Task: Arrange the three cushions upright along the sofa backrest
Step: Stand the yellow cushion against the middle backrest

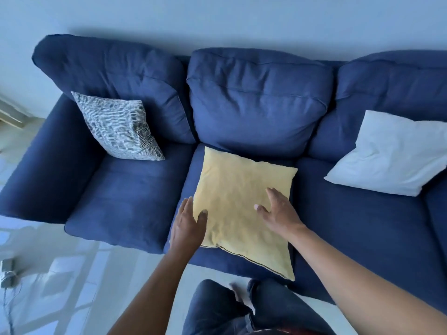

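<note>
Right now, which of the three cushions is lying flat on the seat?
The yellow cushion on the middle seat, under both hands. The striped cushion and the white cushion lean against the backrest.

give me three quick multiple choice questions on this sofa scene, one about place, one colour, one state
1. Where does the yellow cushion lie?
A. left seat
B. middle seat
C. floor

2. What colour is the cushion on the right seat?
A. white
B. red
C. green

3. How is the patterned cushion placed?
A. flat on the seat
B. on the armrest
C. propped against the backrest

Answers: 1 B, it lies flat under both hands, left hand and right hand. 2 A, the white cushion is plain. 3 C, it leans on the sofa back.
</note>
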### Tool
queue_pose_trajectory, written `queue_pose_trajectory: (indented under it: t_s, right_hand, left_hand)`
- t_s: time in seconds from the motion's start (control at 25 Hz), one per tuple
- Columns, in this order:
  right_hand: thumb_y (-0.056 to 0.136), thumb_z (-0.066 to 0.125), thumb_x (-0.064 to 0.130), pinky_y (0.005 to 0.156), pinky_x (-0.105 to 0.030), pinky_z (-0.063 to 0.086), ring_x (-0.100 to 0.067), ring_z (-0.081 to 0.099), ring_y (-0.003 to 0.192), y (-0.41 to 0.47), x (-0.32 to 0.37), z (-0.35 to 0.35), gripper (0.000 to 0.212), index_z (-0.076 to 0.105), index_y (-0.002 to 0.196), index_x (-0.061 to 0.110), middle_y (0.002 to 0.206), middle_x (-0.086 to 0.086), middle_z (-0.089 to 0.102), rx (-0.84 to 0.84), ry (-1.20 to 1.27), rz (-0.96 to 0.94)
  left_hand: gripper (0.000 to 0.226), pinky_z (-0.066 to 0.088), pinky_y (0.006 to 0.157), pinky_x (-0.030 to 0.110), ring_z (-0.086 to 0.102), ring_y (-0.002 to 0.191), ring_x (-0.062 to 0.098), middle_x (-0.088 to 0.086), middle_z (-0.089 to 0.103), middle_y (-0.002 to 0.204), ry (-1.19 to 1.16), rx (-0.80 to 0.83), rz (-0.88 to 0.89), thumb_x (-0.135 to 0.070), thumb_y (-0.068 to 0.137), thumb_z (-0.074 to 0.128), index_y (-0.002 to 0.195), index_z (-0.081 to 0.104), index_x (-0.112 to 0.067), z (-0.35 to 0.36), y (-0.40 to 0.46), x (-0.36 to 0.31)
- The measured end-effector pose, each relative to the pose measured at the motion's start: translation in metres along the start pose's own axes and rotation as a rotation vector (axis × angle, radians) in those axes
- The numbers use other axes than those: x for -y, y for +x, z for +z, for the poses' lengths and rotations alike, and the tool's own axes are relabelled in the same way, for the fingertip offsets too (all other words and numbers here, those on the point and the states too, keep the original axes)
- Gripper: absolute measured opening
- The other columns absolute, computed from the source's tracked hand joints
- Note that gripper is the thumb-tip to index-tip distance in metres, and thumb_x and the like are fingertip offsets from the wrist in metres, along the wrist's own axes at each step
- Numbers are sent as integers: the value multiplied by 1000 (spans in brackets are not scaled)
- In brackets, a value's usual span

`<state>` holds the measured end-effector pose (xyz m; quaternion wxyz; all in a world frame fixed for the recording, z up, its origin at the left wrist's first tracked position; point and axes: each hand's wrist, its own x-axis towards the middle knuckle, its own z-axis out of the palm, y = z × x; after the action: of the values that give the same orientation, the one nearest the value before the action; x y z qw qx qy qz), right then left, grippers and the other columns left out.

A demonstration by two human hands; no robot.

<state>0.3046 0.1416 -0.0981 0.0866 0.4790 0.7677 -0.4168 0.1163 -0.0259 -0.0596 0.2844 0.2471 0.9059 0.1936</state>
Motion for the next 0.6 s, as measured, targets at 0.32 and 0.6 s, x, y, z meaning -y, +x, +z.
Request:
queue_pose_trajectory:
  t_s: [0.32,0.6]
  right_hand:
    - [106,49,44,130,-41,16,-24,10,162,20,14,5,75,19,165,9,175,-9,16,-99,30,156]
    - [103,53,46,128,-42,21,-26,18,160,58,16,23,78,22,164,8,173,-10,23,-116,175,349]
  left_hand:
    - [65,35,118,43,31,156,28,9,30,171,110,228,132,-35,106,51,163,29,-9,12,73,-14]
    - [66,37,116,49,35,153,32,10,34,168,132,271,148,-38,105,50,161,30,-9,11,148,-7]
